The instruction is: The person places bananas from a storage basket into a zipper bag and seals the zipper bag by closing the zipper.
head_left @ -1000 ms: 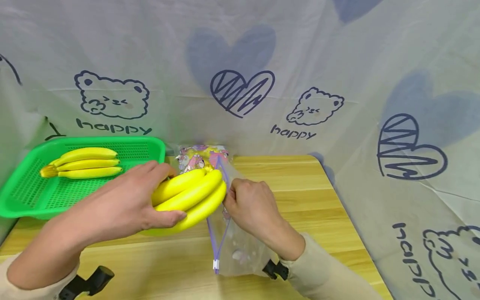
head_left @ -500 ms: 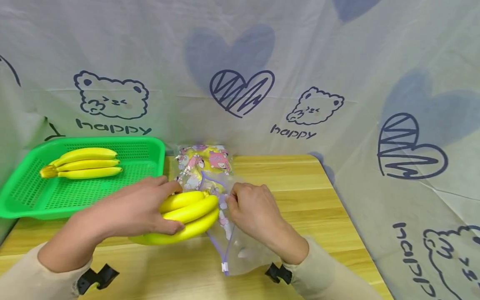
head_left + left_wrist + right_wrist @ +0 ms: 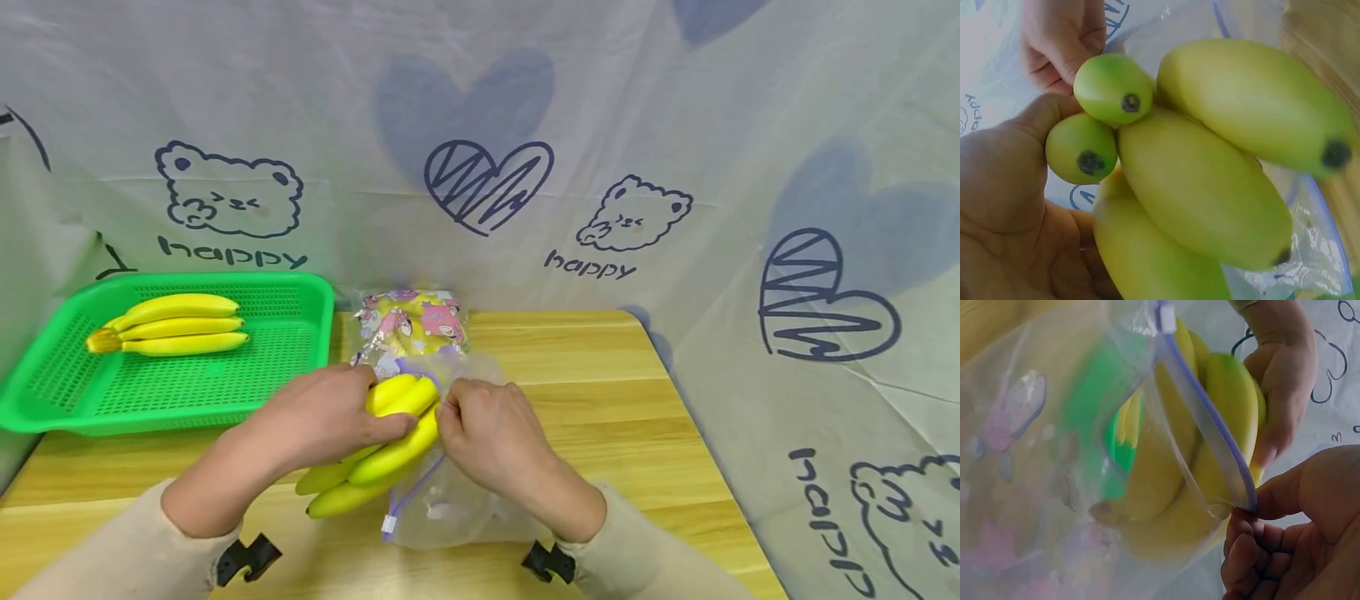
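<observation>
At mid-table, with our clock face laid over the held banana bunch (image 3: 401, 454) and twelve pointing away from us, we find both hands working at the mouth of a clear zip bag (image 3: 457, 508). Left hand (image 3: 330, 412) reaches in from eight o'clock, back upward, clamped round the bunch, thumb laid across the bananas. Right hand (image 3: 487, 433) reaches in from four o'clock, fingers folded together, thumb and forefinger pinching the purple zip rim (image 3: 1210, 419). The bag slumps toward four, its white slider (image 3: 389, 524) at six.

Wood-grain tabletop (image 3: 615, 400) underneath; beyond it we note a pale fabric sheet (image 3: 375, 100) with bear and heart drawings (image 3: 232, 196). Green basket (image 3: 150, 392) at ten o'clock, a three-banana bunch (image 3: 187, 325) lying in it. Printed pouch (image 3: 408, 325) at twelve, yellow showing through. Pale sleeves (image 3: 135, 542) run out of frame at the bottom, a black wrist mount (image 3: 247, 558) at each cuff.

Hard to make out: most of the left fingers, hidden by fruit from above. Stem end is a blur through film in the right wrist view; how deep the bunch sits in the bag we cannot tell. From the left wrist we count five bananas, the lowest cut off by the frame
</observation>
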Demonstrator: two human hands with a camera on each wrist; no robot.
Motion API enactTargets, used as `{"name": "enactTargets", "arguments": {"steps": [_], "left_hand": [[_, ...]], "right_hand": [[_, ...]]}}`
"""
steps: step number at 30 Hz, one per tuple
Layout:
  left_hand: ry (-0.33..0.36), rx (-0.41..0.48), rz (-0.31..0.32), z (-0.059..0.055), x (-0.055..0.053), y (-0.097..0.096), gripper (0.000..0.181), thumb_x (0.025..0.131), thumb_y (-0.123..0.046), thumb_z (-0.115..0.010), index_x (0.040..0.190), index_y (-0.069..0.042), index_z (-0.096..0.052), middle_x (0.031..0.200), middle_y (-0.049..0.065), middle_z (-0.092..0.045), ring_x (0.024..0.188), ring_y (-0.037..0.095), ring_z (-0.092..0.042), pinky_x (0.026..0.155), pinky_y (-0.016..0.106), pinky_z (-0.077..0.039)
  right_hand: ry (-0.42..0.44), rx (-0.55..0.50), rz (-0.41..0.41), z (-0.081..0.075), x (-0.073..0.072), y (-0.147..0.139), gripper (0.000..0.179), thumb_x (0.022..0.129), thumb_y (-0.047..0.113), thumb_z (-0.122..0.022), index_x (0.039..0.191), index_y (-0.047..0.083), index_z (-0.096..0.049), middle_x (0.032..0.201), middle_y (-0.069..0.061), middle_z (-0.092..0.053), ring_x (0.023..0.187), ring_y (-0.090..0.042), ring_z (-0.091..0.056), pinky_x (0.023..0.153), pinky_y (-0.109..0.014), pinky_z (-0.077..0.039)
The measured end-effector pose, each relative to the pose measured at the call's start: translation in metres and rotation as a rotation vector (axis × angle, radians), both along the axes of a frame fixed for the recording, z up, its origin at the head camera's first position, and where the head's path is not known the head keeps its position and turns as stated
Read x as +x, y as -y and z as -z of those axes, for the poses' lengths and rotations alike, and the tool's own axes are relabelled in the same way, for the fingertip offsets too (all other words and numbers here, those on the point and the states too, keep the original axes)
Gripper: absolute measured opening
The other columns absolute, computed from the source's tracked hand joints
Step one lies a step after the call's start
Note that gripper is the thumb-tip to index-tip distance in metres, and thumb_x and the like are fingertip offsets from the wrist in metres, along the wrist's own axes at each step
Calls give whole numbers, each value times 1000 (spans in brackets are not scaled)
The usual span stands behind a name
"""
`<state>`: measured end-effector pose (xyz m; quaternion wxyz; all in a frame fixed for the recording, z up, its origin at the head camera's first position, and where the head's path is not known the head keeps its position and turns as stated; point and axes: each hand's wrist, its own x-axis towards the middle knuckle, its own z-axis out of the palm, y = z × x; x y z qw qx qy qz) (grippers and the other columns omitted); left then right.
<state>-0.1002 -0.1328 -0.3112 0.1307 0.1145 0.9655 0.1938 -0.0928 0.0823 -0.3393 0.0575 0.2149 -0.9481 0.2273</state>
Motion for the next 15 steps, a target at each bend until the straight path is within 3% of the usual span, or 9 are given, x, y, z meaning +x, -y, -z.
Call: {"name": "enactTargets", "arguments": {"steps": [4, 10, 15], "left_hand": [[12, 15, -61, 3, -2, -4, 52, 90, -62, -64, 87, -10, -60, 72, 5, -56, 61, 22, -54, 52, 34, -41], [29, 61, -122, 11, -9, -8, 78, 89, -65, -65, 125, 3, -52, 82, 9, -63, 67, 24, -59, 55, 36, -45], [34, 94, -133, 16, -11, -13, 85, 90, -65, -66, 133, 5, -45, 88, 10, -65, 72, 25, -61, 59, 36, -47]], "right_hand": [[32, -34, -24, 0, 2, 2, 22, 97, 15, -63, 74, 17, -60, 67, 8, -55, 55, -9, -48, 61, -31, -45], [138, -74, -66, -1, 6, 3, 18, 101, 14, -62, 83, 14, -63, 73, 5, -57, 59, -8, -49, 53, -24, -42], [165, -114, -47, 0, 5, 3, 13, 103, 15, -61, 90, 13, -63, 77, 3, -56, 64, -10, -51, 57, -25, -44]]}}
